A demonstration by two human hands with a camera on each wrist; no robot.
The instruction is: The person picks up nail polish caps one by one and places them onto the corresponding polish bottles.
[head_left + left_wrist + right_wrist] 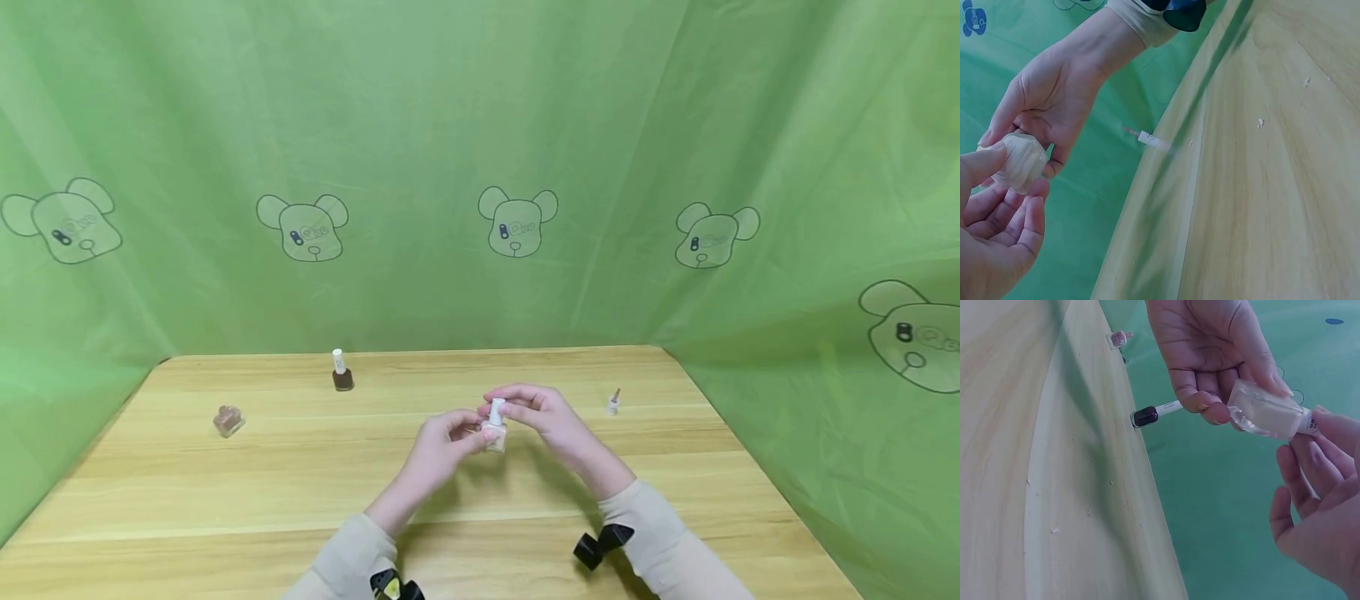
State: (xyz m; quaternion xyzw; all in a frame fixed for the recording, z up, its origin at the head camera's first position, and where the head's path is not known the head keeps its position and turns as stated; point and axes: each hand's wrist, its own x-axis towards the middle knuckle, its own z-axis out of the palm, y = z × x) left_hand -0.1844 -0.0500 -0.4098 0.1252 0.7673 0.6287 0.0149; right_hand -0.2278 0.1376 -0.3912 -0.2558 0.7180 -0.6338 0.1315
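Above the middle of the table, both hands hold a nail polish bottle (496,443) with pale polish and a white cap (497,411). My left hand (435,454) pinches the glass body between thumb and fingers. From the other side, my right hand (553,419) pinches the white cap. The right wrist view shows the clear glass bottle (1266,415) tilted, its cap (1309,423) at the fingertips of the right hand (1329,506). In the left wrist view, the bottle's base (1027,164) faces the camera and the cap is hidden.
A dark nail polish bottle (342,380) with a white cap stands near the table's back edge. Farther left is a pink polish bottle (228,421) without a tall cap. On the right stands a white cap with its brush (613,403) pointing up. Green curtains (420,283) surround the wooden table (300,492).
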